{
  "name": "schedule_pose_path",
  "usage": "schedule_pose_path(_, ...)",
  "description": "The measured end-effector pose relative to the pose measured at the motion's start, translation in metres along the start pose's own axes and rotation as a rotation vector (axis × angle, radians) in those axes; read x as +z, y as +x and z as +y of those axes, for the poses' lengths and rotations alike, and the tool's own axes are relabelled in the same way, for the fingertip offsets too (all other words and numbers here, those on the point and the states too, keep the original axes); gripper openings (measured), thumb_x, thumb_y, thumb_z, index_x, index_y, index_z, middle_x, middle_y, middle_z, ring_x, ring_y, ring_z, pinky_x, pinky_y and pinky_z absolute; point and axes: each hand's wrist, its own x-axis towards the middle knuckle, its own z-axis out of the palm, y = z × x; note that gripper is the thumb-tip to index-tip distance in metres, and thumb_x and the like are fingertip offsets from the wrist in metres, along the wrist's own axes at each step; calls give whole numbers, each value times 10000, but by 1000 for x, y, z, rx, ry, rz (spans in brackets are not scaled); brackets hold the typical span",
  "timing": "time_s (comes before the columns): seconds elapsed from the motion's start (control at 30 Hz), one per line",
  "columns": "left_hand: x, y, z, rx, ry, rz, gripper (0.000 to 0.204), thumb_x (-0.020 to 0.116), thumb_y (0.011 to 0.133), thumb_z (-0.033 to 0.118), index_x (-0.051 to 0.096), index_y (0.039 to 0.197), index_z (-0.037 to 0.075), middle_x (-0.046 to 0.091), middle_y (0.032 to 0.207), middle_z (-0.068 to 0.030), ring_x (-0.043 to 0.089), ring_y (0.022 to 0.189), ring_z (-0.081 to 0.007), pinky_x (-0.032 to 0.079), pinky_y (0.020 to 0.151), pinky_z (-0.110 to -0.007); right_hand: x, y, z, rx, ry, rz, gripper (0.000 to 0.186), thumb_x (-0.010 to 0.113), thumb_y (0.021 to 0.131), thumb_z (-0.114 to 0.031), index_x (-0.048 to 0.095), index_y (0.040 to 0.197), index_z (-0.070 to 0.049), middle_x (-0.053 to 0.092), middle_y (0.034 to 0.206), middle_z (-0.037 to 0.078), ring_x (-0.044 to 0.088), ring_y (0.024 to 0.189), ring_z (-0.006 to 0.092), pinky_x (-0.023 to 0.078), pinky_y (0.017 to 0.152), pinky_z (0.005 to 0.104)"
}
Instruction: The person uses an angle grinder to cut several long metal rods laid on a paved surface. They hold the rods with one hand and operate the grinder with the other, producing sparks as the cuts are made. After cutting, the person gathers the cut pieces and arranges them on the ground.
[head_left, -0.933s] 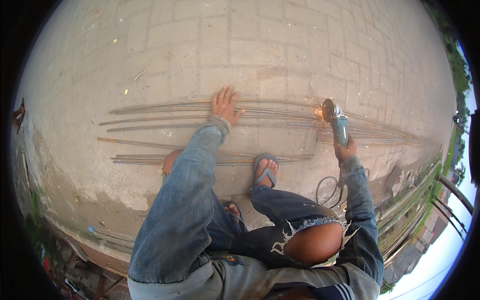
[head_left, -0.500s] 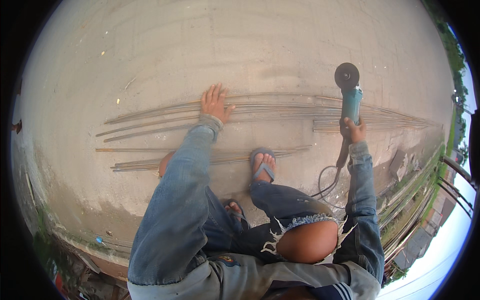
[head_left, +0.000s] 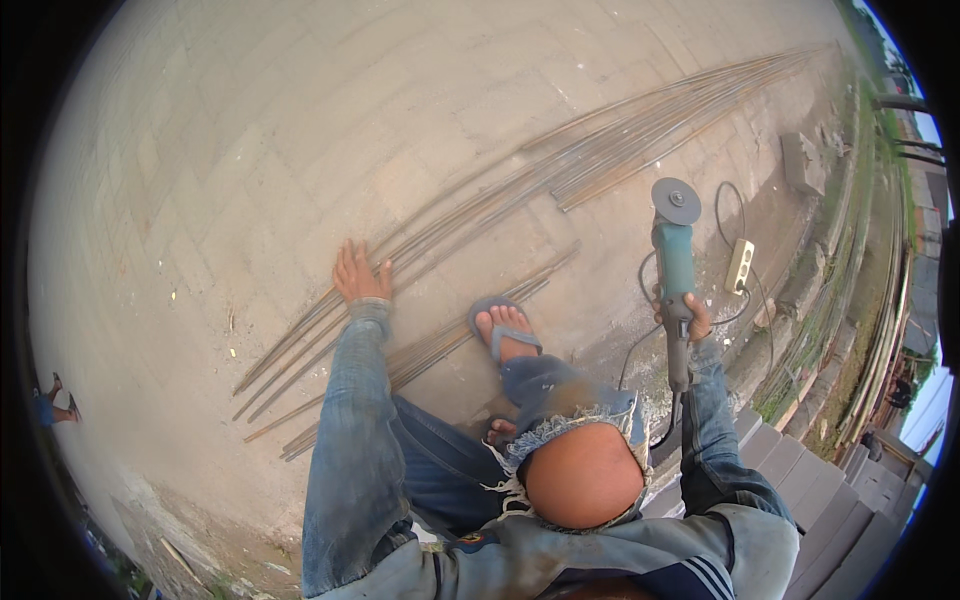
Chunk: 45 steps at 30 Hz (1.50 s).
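Observation:
My left hand (head_left: 360, 273) lies flat on the long thin steel rods (head_left: 440, 225), its fingers stretched out toward the far side. In my right hand (head_left: 696, 316) is a teal angle grinder (head_left: 675, 258), gripped round its dark body. A grey cutting disc (head_left: 676, 200) sits at its far end, off to the right of the rods and apart from them. Too little shows to tell whether the disc spins. A shorter bundle of rods (head_left: 425, 350) lies nearer me, and my sandalled foot (head_left: 507, 330) rests at it.
A white power strip (head_left: 740, 265) with a dark cable lies right of the grinder. Beyond it are a concrete block (head_left: 802, 163) and a grassy edge. Grey blocks (head_left: 800, 470) are stacked near right. Another person's leg (head_left: 62, 405) shows at the far left.
The view has turned toward the right, so the rods now slant and the power strip shows. My left hand stays at the rods; the grinder is still in my right hand.

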Motion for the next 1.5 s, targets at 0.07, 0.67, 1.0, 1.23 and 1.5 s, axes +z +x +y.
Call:
schedule_pose_path(0.07, 4, -2, 2, 2, -6, 2, 600, 576, 828, 354, 369, 1321, 82, 259, 1420, -156, 179, 1333, -309, 116, 1089, -479, -19, -13, 39, 80, 42, 28, 680, 616, 758, -406, 400, 1235, 27, 532, 1063, 172, 571, 851, 250, 510, 649, 338)
schedule_pose_path(0.67, 11, -6, -13, 50, 106, 32, 657, 508, 840, 468, 348, 1340, 72, 276, 1423, -144, 237, 1314, -323, 194, 1063, -486, -29, -34, 128, 303, 188, 155, 663, 672, 788, -244, 283, 1299, -78, 524, 1079, 184, 593, 721, 235, 522, 552, 343)
schedule_pose_path(1.0, 8, 0, -17, 64, 150, -28, 650, 529, 834, 440, 350, 1340, 74, 278, 1422, -147, 233, 1322, -306, 203, 1062, -476, -27, -39, 162, 281, -236, 288, 689, 720, 722, -228, 357, 1271, -24, 547, 1118, 200, 600, 891, 293, 508, 720, 392)
schedule_pose_path(1.23, 10, 6, 7, 97, 106, -50, 664, 529, 833, 436, 355, 1329, 30, 263, 1429, -156, 226, 1320, -326, 197, 1061, -490, -40, -50, 196, 86, -534, 597, 466, 686, 679, -116, 497, 1083, 21, 597, 887, 164, 601, 782, 261, 491, 662, 364)
schedule_pose_path(1.5, -4, -44, -19, -17, 8, 56, 664, 583, 812, 345, 328, 1331, 19, 265, 1395, -243, 214, 1296, -403, 174, 1069, -504, 0, -86, 198, 79, 140, 1125, 128, 585, 744, -98, 520, 776, 8, 500, 568, 89, 518, 470, 207, 444, 429, 338)
